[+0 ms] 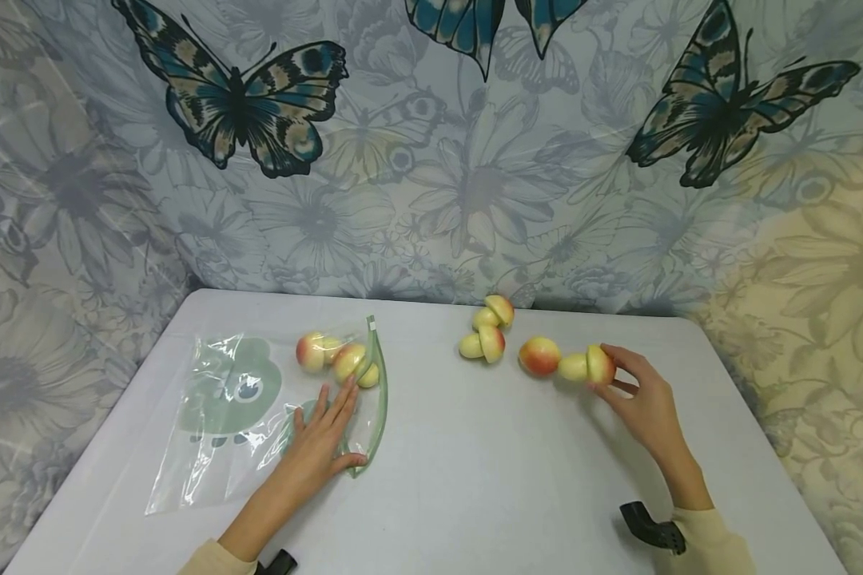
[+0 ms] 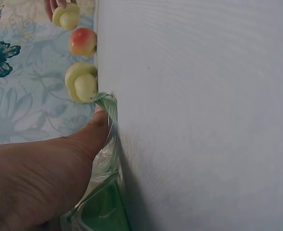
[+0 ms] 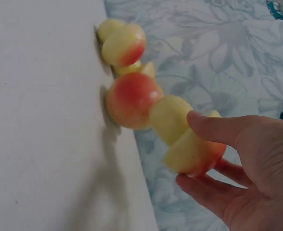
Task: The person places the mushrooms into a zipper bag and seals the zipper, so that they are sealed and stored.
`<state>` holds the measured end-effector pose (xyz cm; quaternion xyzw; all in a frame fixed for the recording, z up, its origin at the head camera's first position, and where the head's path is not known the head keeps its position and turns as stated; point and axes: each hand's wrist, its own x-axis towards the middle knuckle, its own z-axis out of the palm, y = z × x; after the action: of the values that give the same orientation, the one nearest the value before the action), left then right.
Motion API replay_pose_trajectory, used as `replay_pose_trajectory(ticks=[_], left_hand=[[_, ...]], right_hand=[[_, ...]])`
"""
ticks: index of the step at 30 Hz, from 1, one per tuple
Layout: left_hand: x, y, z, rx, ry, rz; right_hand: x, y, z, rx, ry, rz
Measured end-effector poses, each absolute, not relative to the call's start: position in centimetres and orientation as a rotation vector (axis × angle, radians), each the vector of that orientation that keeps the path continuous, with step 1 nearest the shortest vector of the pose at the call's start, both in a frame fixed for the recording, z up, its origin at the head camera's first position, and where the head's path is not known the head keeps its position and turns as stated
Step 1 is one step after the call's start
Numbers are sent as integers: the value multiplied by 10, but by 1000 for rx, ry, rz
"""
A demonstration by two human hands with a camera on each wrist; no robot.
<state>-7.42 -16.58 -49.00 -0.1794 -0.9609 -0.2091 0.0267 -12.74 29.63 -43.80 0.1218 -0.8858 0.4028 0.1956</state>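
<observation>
My right hand [image 1: 643, 403] pinches a toy mushroom [image 3: 194, 149] by its red-and-yellow cap between thumb and fingers, with the pale yellow stem pointing left. In the right wrist view it appears raised above the tabletop. Close to its stem stands another toy mushroom [image 1: 539, 356], its round red cap facing forward. My left hand [image 1: 320, 439] lies with straight fingers on a clear zip bag [image 1: 216, 475] that has a green slider edge and a green cartoon print. Two mushrooms [image 1: 349, 363] are inside the bag by its opening, just beyond the left fingertips.
Two more toy mushrooms [image 1: 492, 343] lie together near the back edge of the white table [image 1: 489, 479]. Behind the table hangs a butterfly-and-flower patterned cloth [image 1: 475, 184]. A black strap piece [image 1: 650, 527] sits at the right wrist.
</observation>
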Motion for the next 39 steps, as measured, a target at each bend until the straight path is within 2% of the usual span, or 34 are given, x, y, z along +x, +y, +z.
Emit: replay_pose_trajectory(ticks=[18,32,39], left_hand=[[-73,-167,-489,-557,-2922,-721],[-74,-166,-488,-541,-2949,-750],[-74,-166,-488,-543,-2952,-736]], right_hand=[[-131,252,-416,418,-2401,1088],[-131,203,-409,593,-2400,1166],[-139,191,-422,641,-2402,1207]])
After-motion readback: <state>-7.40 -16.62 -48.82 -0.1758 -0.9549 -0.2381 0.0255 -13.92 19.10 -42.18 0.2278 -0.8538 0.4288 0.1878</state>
